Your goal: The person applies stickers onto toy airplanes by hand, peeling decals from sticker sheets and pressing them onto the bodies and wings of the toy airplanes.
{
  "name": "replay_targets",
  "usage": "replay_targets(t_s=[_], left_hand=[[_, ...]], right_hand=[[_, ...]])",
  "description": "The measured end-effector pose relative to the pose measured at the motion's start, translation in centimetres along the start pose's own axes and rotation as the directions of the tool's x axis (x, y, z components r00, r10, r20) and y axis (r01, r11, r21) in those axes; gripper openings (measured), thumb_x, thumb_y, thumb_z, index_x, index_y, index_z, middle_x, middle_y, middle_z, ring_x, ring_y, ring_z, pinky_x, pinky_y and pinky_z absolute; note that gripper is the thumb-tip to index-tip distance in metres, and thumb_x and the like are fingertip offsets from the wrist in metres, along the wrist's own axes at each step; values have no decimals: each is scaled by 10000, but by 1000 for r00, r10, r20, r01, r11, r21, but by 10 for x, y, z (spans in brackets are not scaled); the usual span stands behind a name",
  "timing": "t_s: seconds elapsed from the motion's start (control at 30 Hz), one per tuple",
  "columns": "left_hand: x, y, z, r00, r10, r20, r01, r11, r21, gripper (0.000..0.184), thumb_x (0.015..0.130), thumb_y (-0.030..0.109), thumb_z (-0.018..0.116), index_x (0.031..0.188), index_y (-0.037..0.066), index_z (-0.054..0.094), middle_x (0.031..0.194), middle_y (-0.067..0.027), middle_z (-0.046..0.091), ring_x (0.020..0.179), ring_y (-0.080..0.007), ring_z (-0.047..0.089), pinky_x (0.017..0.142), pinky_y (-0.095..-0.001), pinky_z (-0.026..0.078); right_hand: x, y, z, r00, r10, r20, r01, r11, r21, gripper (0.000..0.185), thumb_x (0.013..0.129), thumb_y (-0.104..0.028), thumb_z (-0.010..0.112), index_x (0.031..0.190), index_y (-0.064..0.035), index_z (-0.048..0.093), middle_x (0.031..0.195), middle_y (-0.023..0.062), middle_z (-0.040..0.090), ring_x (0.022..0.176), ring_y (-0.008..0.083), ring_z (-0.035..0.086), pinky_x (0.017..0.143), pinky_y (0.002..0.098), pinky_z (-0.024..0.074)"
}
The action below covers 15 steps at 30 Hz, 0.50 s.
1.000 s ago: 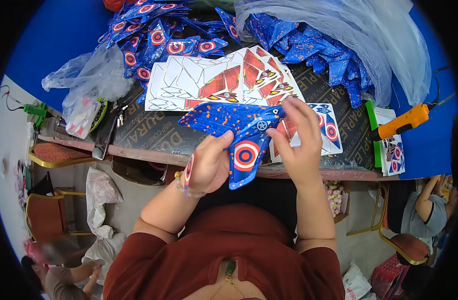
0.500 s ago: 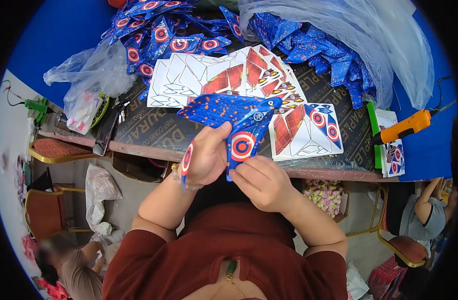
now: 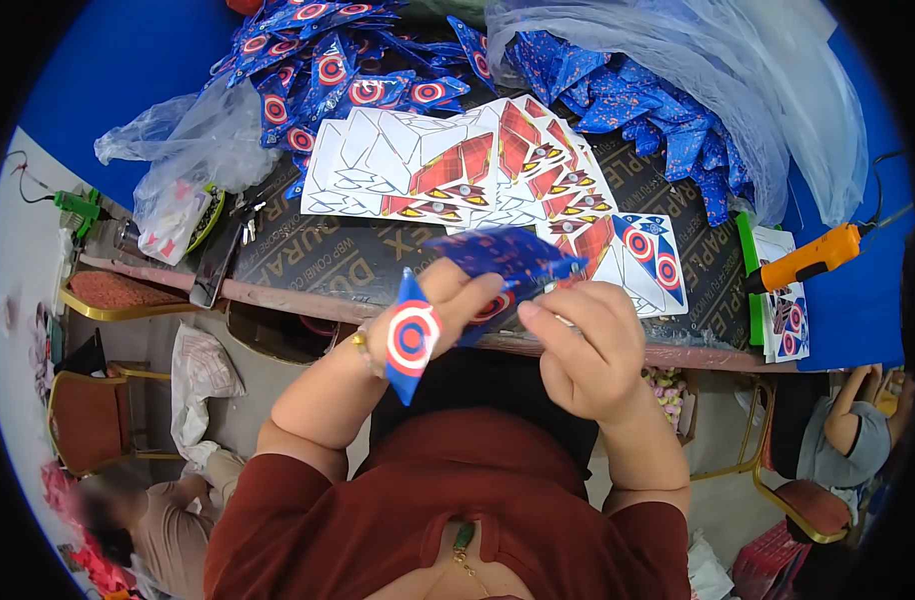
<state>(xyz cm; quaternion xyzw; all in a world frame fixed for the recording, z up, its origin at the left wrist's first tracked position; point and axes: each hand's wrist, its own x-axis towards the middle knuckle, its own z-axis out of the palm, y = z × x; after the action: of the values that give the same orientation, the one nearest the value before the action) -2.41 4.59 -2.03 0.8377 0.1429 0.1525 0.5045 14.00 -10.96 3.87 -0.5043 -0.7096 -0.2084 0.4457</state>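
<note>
My left hand (image 3: 448, 305) is closed around a blue, orange-speckled wing-shaped piece (image 3: 498, 250), which is tilted and blurred over the table's front edge. Part of a red-and-white ring sticker on that piece shows by my left fingers. A pointed blue sticker with target rings (image 3: 411, 340) hangs on the back of my left hand near the wrist. At the piece's right-hand tip, my right hand (image 3: 593, 345) has its thumb and fingers bent in a pinch; the exact contact is partly hidden. Sticker sheets (image 3: 398, 150) lie just beyond both hands.
Finished-looking blue pieces with ring stickers (image 3: 328, 75) pile up at the back left. Speckled pieces (image 3: 668, 110) spill from a clear plastic bag (image 3: 778, 90) at the back right. An orange-handled tool (image 3: 808, 265) lies right, a green glue gun (image 3: 78, 207) left. People sit nearby.
The wing-shaped piece has tipped over and lowered. My right hand has moved right and up, from its lower end to its right tip. My left hand has turned, showing the hanging sticker face-on.
</note>
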Motion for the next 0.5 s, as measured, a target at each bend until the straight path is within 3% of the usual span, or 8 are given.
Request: replay_targets(t_s=[0.03, 0.07, 0.1, 0.17, 0.23, 0.33, 0.47, 0.5], left_hand=[[4, 28, -8, 836, 547, 36, -488, 712, 505, 339, 902, 8, 568, 1235, -2, 627, 1244, -218, 634, 1162, -354, 617, 1012, -421, 486], [12, 60, -10, 981, 188, 48, -168, 950, -264, 358, 874, 47, 601, 1226, -11, 620, 1243, -218, 615, 1166, -388, 594, 1004, -430, 486], [18, 54, -12, 918, 395, 40, -383, 907, -177, 355, 905, 98, 605, 1246, -1, 612, 1221, -198, 621, 1149, -365, 598, 987, -414, 494], [24, 44, -9, 880, 465, 93, -457, 884, -100, 367, 927, 149, 610, 1265, 7, 602, 1211, -181, 629, 1122, -339, 612, 977, -398, 497], [27, 46, -9, 908, 404, 115, -387, 911, -146, 372, 930, 146, 608, 1276, 9, 594, 1216, -171, 629, 1126, -318, 609, 979, -391, 495], [32, 49, -12, 937, 313, 153, -279, 938, -204, 380, 935, 142, 606, 1291, 11, 582, 1223, -157, 629, 1133, -286, 605, 981, -381, 492], [35, 49, -13, 961, 179, 208, -116, 952, -283, 392, 942, 136, 604, 1312, 15, 566, 1232, -137, 629, 1143, -244, 599, 985, -367, 488], [35, 49, -13, 963, 148, 225, -75, 950, -302, 395, 943, 135, 603, 1317, 16, 563, 1234, -133, 629, 1145, -233, 597, 986, -364, 486]], right_hand=[[11, -6, -4, 999, -28, 25, 27, 999, 36, 333, 684, -30, 696, 1015, -36, 731, 985, 90, 684, 825, 280, 613, 707, 390, 508], [22, -12, -7, 997, -57, 49, 53, 996, 73, 372, 656, 17, 681, 1019, -35, 736, 1006, 104, 698, 843, 292, 623, 738, 397, 515], [32, -15, -8, 988, -119, 102, 111, 990, 87, 314, 687, -53, 703, 999, -39, 739, 1035, 99, 705, 891, 287, 631, 783, 406, 516], [57, -25, -8, 972, -178, 152, 176, 984, 30, 278, 719, -128, 688, 975, -32, 741, 1040, 87, 711, 953, 285, 630, 836, 422, 518], [72, -24, -5, 970, -151, 188, 151, 988, 16, 209, 735, -140, 650, 898, -35, 728, 995, 77, 706, 1015, 285, 623, 907, 449, 503], [81, -20, -4, 854, -247, 458, 215, 969, 121, 102, 714, -119, 641, 771, -39, 670, 818, 80, 633, 950, 275, 614, 1004, 472, 453], [80, -30, -6, 790, -194, 582, 209, 977, 42, 110, 700, -134, 642, 745, -37, 664, 774, 76, 610, 874, 258, 591, 1005, 468, 453], [80, -31, -4, 770, -247, 588, 308, 951, -4, 107, 701, -139, 640, 739, -40, 660, 765, 73, 603, 858, 254, 584, 987, 465, 456]])
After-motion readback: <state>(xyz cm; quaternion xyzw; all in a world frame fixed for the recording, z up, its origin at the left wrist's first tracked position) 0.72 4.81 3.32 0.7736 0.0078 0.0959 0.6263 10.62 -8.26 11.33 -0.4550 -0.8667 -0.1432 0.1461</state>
